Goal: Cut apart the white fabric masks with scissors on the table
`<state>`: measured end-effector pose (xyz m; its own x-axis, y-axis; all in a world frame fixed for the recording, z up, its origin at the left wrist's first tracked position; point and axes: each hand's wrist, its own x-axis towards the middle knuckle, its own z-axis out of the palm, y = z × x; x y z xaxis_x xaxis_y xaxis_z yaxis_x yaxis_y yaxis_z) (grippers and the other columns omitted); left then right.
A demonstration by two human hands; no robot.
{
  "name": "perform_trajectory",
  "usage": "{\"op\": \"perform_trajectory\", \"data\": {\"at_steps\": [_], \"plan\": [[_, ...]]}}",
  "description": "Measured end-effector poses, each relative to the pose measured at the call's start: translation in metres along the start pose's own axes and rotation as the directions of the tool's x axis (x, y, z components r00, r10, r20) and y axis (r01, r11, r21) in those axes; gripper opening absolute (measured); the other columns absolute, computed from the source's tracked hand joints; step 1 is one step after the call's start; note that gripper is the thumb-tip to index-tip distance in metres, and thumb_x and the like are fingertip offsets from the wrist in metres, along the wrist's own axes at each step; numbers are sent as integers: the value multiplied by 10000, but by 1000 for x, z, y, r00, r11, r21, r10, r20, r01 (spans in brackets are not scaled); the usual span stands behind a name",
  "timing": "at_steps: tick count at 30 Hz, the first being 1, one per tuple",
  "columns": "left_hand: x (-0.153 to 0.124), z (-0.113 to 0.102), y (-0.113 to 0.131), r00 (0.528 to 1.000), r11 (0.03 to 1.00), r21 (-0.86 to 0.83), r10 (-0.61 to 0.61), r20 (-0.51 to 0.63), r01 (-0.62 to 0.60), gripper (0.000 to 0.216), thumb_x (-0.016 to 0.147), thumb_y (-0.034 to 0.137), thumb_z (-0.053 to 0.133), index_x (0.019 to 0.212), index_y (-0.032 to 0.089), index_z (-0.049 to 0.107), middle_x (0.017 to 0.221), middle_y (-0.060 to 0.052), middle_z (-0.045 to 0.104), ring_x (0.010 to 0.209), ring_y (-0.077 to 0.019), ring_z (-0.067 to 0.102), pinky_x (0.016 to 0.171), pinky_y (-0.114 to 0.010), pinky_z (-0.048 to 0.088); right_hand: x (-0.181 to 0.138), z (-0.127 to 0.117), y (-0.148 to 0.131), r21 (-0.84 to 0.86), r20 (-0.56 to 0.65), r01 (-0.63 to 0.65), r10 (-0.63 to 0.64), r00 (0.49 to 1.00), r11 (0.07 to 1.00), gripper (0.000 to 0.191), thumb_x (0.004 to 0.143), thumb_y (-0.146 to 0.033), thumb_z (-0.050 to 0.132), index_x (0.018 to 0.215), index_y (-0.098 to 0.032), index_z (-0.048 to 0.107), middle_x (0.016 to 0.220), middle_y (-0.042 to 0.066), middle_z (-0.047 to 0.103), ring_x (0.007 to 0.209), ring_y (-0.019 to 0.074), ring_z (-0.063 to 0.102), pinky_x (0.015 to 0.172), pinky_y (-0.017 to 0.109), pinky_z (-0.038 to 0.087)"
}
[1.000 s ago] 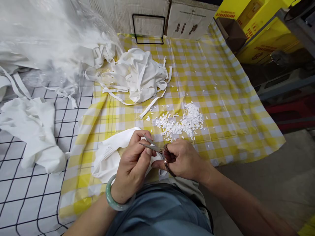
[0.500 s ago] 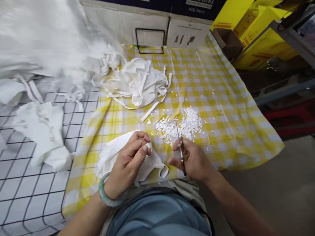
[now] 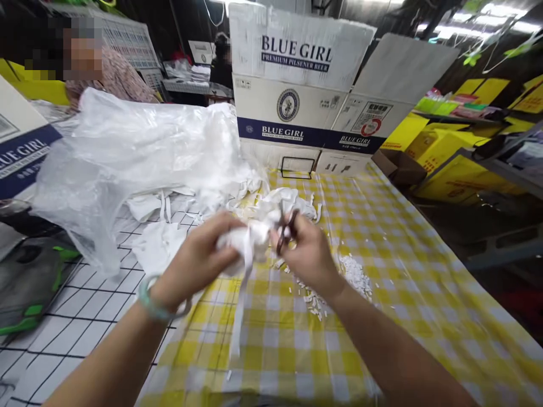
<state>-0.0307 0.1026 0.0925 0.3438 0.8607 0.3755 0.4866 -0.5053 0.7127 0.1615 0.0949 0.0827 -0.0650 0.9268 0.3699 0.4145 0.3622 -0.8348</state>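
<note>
My left hand [image 3: 206, 251] is closed on a white fabric piece with a strap [image 3: 244, 240], blurred by motion. One long strap hangs down from it over the checked cloth. In my right hand [image 3: 309, 254] is a pair of scissors [image 3: 287, 232] with dark handles, pointing up and away from me. The fingertips of that hand are close to the fabric's right edge; whether they pinch it I cannot tell. Behind both hands lies a heap of white strapped fabric pieces [image 3: 282, 198], partly hidden. A pile of small white clippings [image 3: 355, 274] is right of my right hand.
A large clear plastic bag [image 3: 161, 147] covers the back left, with a loose white piece [image 3: 156, 246] before it. Beer cartons [image 3: 292, 107] and a black wire stand [image 3: 297, 168] are at the back. A dark green-trimmed bag [image 3: 38, 282] lies left. A person [image 3: 114, 79] is beyond.
The view has tilted up. Both hands have moved forward and closer together, the right still with the scissors. The white piece by my lap is gone from there; my left hand now holds a white piece up.
</note>
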Motion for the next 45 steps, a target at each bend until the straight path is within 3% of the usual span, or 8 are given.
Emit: {"op": "perform_trajectory", "data": {"at_steps": [6,10,16,21,23,27,40,45], "plan": [[127,14,-3,990,999,48,-11,-137,18,154,717,67,624,852,135,660,1025,-104,677,1031,-267,618,951,-430,484,111,-38,19,-269,-151,-2,-40,988,963,202,784,-356,646,757,-195,527,736,-8,602,672,134,543,644,261,415],[84,58,-13,980,996,61,-45,-193,58,240,796,127,632,1037,123,625,1333,-181,561,1317,-328,466,1129,-520,343,66,-35,51,-452,-177,-153,79,981,879,249,778,-439,649,816,-197,605,799,35,680,665,167,568,635,281,395],[-3,120,-4,998,983,-170,-66,-10,63,272,984,226,357,1119,149,581,1185,-174,671,1185,-274,620,1028,-469,501,-42,7,53,-299,141,-185,235,962,936,127,801,-266,531,767,-190,627,584,15,620,531,166,529,505,260,379],[-46,45,-48,994,994,21,-104,-40,105,362,843,407,664,1129,195,603,1298,-131,602,1249,-276,559,1088,-458,451,-72,10,67,-271,-42,-189,185,982,944,236,810,-449,661,791,-216,625,732,42,645,661,191,567,627,303,459],[-71,-6,-77,925,942,126,-269,-270,311,355,814,436,688,1058,185,629,1160,-105,631,1173,-293,575,1015,-454,482,-76,1,72,-255,-50,-286,282,958,924,316,786,-526,693,803,-222,605,687,15,611,622,175,533,609,297,447],[-119,-67,-109,881,899,88,-395,-263,429,314,691,433,796,624,212,584,629,8,548,732,-210,597,634,-281,504,-82,-2,69,-190,96,-315,337,937,930,404,738,-553,733,905,-232,554,814,12,606,758,190,566,714,318,461],[-48,-92,14,822,817,-548,-431,-373,180,245,886,62,376,738,181,531,631,45,412,542,-44,429,567,-185,400,-37,136,-1,480,458,-241,-7,889,844,433,691,-347,804,908,-236,445,1043,20,624,995,175,614,925,344,480],[0,-98,20,813,892,-451,-271,-515,12,230,928,175,431,704,221,458,657,25,431,564,-92,482,581,-272,526,-80,117,-16,709,311,-351,176,934,612,293,825,-307,688,836,-238,403,795,-41,548,720,119,611,699,277,520]]}}
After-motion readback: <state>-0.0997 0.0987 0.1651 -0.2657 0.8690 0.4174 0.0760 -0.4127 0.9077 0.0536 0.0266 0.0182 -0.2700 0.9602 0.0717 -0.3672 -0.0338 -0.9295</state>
